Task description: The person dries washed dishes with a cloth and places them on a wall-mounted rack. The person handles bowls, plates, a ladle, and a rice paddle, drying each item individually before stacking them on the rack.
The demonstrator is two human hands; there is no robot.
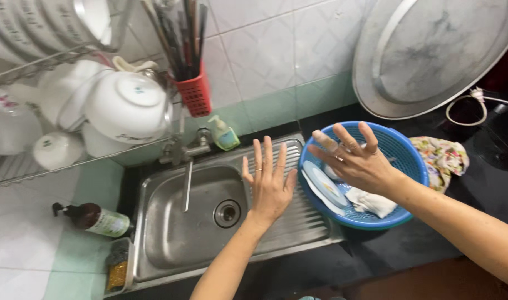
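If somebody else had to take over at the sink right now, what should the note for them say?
Left hand: open, fingers spread, holding nothing, above the ribbed draining board of the steel sink.
Right hand: open and empty too, over the blue basket.
The basket sits on the draining board's right end and the dark counter; inside it lie a flat pale lid or plate and a white cloth.
Done: the sink bowl holds no dishes, and the tap is not running.
Left: the basket's things are not yet taken out.
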